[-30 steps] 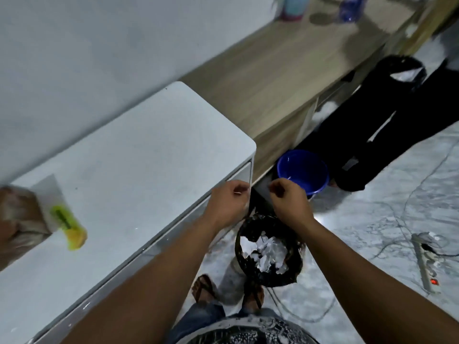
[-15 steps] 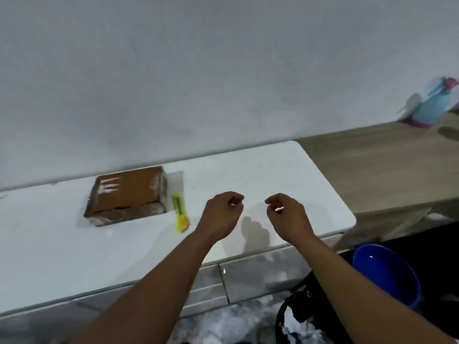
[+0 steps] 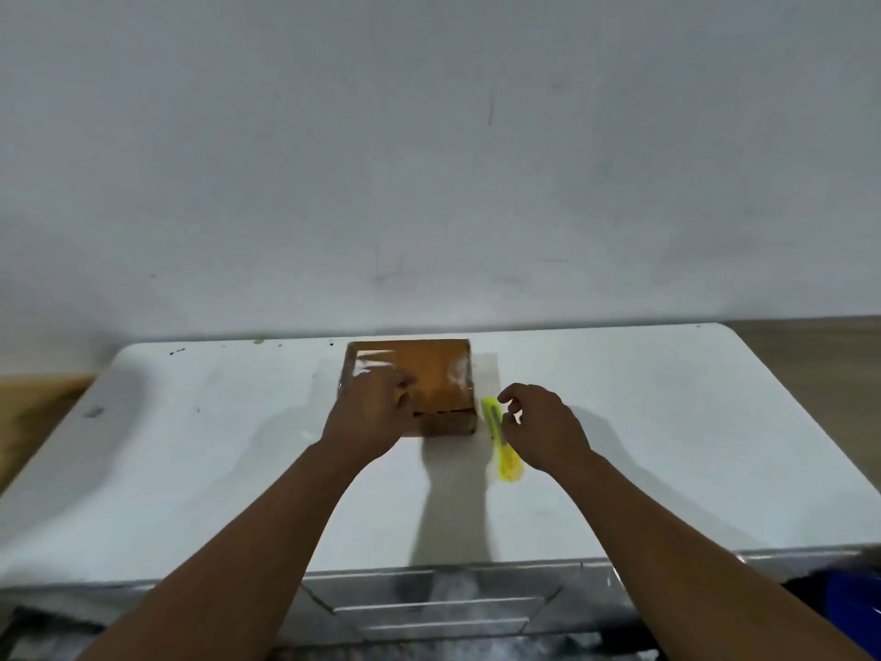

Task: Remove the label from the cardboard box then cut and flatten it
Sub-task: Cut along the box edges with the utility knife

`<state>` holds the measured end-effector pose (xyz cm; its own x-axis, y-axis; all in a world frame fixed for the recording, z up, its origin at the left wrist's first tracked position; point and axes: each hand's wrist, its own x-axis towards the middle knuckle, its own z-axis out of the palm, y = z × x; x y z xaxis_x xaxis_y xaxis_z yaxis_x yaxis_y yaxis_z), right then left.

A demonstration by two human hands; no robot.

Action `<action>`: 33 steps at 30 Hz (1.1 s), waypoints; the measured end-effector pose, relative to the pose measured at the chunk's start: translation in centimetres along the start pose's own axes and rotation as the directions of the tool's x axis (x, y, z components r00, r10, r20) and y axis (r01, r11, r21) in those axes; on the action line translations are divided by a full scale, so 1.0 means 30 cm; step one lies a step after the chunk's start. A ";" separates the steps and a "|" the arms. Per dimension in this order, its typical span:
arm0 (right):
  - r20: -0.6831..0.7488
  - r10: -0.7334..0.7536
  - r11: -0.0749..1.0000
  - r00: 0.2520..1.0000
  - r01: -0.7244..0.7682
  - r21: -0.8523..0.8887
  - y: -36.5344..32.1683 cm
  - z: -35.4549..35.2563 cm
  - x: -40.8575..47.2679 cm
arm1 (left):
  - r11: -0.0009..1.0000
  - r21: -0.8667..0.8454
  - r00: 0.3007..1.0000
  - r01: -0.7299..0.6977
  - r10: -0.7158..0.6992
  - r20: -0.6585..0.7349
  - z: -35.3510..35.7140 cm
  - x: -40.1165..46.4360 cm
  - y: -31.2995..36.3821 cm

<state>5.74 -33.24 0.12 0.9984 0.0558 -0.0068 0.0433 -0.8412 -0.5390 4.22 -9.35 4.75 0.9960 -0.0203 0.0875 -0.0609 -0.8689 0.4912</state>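
A flat brown cardboard box (image 3: 436,379) lies on the white table (image 3: 667,422) near the wall, with shiny tape and white label remnants along its top edges. My left hand (image 3: 369,415) rests over the box's front left corner, fingers spread on its top. A yellow utility knife (image 3: 500,438) lies on the table just right of the box, pointing away from me. My right hand (image 3: 543,427) hovers at the knife's right side, fingers curled and apart, touching or nearly touching its upper part; I cannot tell which.
A pale wall rises directly behind the table. Metal drawer fronts (image 3: 429,608) sit under the table's front edge. A wooden surface (image 3: 810,345) continues to the right, and a blue bucket's edge (image 3: 858,598) shows at the lower right.
My view swung from the floor bin up to the table. Both hands moved forward: the left came onto the box, the right came beside the yellow knife.
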 end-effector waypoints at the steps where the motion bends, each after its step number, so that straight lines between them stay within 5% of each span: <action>1: 0.007 -0.001 0.999 1.000 0.002 -0.033 -0.017 0.021 0.011 | 0.999 0.028 1.000 -0.015 0.015 0.004 -0.021 0.009 -0.035; 8: 0.027 0.035 0.954 0.999 -0.026 -0.298 -0.069 0.116 0.054 | 0.988 0.146 0.994 -0.046 0.031 0.103 -0.044 0.079 -0.232; 13: 0.071 0.063 0.933 0.995 -0.033 -0.358 -0.059 0.161 0.062 | 0.987 -0.094 0.966 0.131 -0.105 0.236 -0.003 0.129 -0.294; 21: 0.090 0.064 0.976 0.994 -0.044 -0.215 -0.008 0.154 0.062 | 0.942 -0.303 0.967 0.145 -0.071 0.245 0.079 0.116 -0.339; 33: 0.035 0.338 0.941 0.941 -0.339 0.013 0.038 0.145 0.068 | 0.887 -0.446 0.993 0.115 -0.087 0.083 0.142 0.130 -0.388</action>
<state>7.68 -31.73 -4.18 0.9524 -0.2128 -0.2183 -0.2977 -0.8032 -0.5160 9.08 -1.43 -4.33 0.9995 0.0149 -0.0275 0.0311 -0.5527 0.8328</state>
